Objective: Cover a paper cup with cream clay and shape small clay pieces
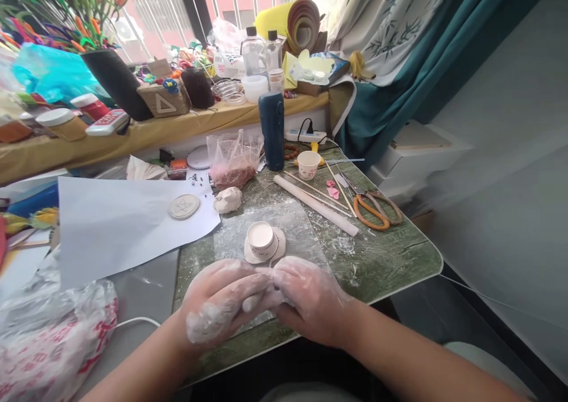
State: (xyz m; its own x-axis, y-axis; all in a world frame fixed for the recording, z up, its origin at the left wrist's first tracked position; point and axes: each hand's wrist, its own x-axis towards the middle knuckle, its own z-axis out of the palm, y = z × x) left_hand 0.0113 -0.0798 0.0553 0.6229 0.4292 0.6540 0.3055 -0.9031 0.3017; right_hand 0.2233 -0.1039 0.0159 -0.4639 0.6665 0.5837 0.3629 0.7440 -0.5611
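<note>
My left hand (226,298) and my right hand (313,301), both coated in white powder, meet above the front of the table. Their fingers are curled and pressed together at the tips; whatever lies between them is hidden. Just beyond, a small paper cup (261,245), apparently upside down, rests on a flat pale piece of clay (280,245). Under these lies a powdered clear sheet (295,219). A lump of pale clay (228,200) sits behind to the left. A pale rolling pin (317,204) lies to the right.
Scissors (377,210), thin wooden sticks (339,186) and another paper cup (309,165) lie at the right. A dark blue bottle (271,133) and a plastic bag of reddish-brown material (235,165) stand behind. White paper (119,224) with a round clay disc (184,207) covers the left.
</note>
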